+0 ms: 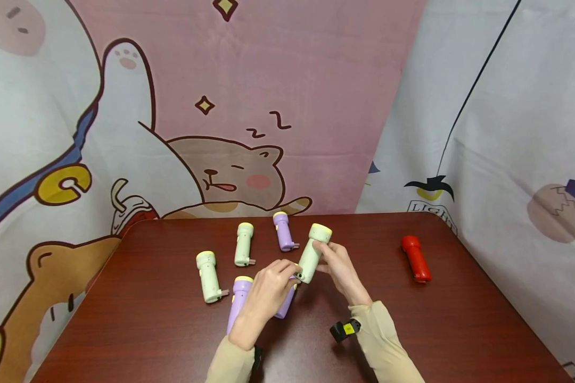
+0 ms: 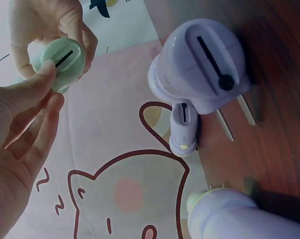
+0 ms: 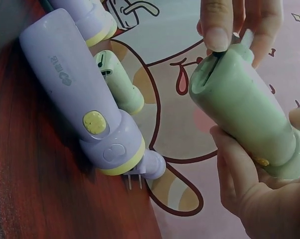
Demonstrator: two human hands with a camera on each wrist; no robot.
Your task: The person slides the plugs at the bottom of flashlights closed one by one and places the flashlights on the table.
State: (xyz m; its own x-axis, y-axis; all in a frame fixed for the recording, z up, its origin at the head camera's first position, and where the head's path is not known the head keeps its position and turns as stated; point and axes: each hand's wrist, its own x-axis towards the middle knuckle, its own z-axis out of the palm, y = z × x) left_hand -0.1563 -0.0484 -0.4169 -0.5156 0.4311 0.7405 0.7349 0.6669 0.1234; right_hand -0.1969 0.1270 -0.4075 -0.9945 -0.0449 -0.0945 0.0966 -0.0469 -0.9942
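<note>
A light green flashlight [image 1: 310, 259] with a yellow rim is held tilted above the table, head end up and away. My right hand [image 1: 341, 270] grips its body from the right side. At its base end, my left hand [image 1: 267, 290] pinches with thumb and fingers. The right wrist view shows the left thumb [image 3: 217, 37] on the dark slot of the base, with a small pale plug piece sticking out beside it. Under the left hand lie two purple flashlights [image 1: 240, 298] [image 1: 285, 305], both partly hidden by it.
To the left are two more green flashlights [image 1: 208, 277] [image 1: 243, 244], with plug prongs sticking out at their bases. Another purple flashlight [image 1: 283, 232] lies at the back. A red flashlight [image 1: 416, 259] lies far right on the brown table [image 1: 139, 319]. Printed cloth [image 1: 326, 106] hangs behind.
</note>
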